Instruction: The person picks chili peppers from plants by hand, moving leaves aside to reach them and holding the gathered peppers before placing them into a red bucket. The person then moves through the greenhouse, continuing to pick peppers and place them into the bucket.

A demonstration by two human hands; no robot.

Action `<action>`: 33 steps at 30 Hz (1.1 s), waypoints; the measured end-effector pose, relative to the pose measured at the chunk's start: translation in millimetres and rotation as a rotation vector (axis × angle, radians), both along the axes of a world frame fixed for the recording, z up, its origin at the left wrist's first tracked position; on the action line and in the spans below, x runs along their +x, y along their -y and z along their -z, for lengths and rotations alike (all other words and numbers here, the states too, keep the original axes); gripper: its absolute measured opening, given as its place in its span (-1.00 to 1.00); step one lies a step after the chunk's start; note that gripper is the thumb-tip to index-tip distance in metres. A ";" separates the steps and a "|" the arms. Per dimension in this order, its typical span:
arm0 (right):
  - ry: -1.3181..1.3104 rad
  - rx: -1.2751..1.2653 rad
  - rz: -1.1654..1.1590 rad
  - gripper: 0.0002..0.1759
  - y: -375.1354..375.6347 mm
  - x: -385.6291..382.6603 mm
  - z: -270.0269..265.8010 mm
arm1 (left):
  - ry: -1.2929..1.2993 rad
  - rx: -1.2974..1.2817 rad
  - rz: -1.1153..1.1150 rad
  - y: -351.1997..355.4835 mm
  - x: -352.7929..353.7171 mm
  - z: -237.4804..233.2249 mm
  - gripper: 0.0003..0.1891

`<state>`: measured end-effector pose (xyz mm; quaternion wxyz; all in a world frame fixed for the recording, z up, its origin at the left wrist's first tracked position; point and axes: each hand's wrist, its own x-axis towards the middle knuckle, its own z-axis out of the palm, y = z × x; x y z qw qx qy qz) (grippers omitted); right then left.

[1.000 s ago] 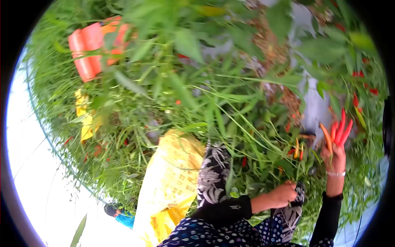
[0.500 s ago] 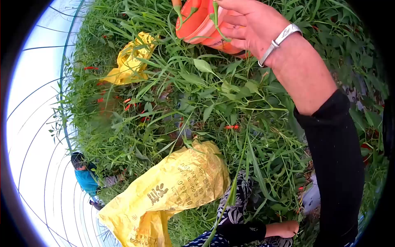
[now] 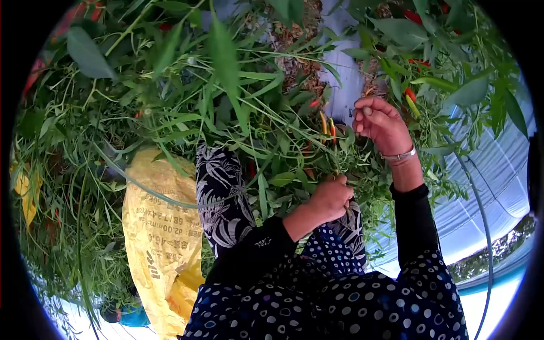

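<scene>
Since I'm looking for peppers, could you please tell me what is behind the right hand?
Green leaves, pale sheeting and a few reddish peppers show around the right hand; whatever is directly behind it is covered.

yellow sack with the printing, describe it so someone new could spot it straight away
Find the leg in black-and-white leaf-patterned trousers, left of the middle. Immediately left of it is the large yellow sack. Its dark lettering and greater size set it apart from the smaller yellow piece at far left.

R hand (image 3: 381,126) nr orange chillies (image 3: 324,126)
</scene>
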<state>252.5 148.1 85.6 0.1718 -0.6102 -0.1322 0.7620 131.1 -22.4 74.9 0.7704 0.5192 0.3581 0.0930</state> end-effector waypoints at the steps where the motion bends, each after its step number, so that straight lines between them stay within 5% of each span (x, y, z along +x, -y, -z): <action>1: 0.027 -0.014 0.027 -0.81 14.2 28.7 8.7 | 0.027 -0.014 0.027 3.8 0.9 -6.3 -0.83; 3: 0.409 -0.020 0.045 -0.79 34.5 76.1 32.1 | 0.011 0.136 0.118 3.6 4.6 -11.2 -0.82; 7: 0.385 -0.168 0.104 -0.75 84.0 113.8 86.0 | 0.054 0.227 0.132 25.4 17.8 -12.8 -0.82; 9: 0.375 -0.090 -0.228 -0.69 126.6 132.3 127.6 | 0.074 0.229 0.139 29.6 23.6 -12.6 -0.82; 10: 0.682 0.460 -0.799 -0.61 186.6 165.0 187.9 | 0.085 0.239 0.128 31.9 25.8 -13.3 -0.81; 11: 0.708 0.231 -0.831 -0.57 167.6 136.7 166.9 | 0.144 -0.098 0.360 24.8 28.3 -15.1 -0.79; 12: 0.723 0.001 -0.859 -0.52 142.4 100.7 144.8 | 0.140 -0.112 0.369 26.9 29.4 -14.6 -0.79; 14: 0.854 0.009 -1.187 -0.45 152.2 98.7 153.1 | 0.137 0.261 0.176 30.1 32.3 -14.5 -0.77; 19: 0.823 -0.339 -0.712 -0.42 176.6 119.7 148.2 | 0.139 0.224 0.130 32.3 36.0 -15.9 -0.73; 24: 0.697 -0.376 -0.662 -0.51 197.4 137.0 149.4 | 0.206 0.191 0.080 31.3 36.0 -14.6 -0.71; 27: 0.812 -0.441 0.208 -0.73 205.2 154.7 154.4 | 0.239 0.167 0.087 34.5 37.8 -13.9 -0.74; 29: 0.962 -0.477 0.254 -0.80 198.3 185.6 148.1 | 0.287 0.141 0.135 36.6 34.7 -17.8 -0.75; 31: 1.068 -0.493 0.604 -0.86 187.0 222.8 154.0 | 0.340 0.104 0.197 43.2 32.4 -21.3 -0.79; 33: 0.999 -0.344 0.291 -0.78 165.8 237.3 138.1 | 0.344 0.120 0.244 46.6 33.0 -18.7 -0.81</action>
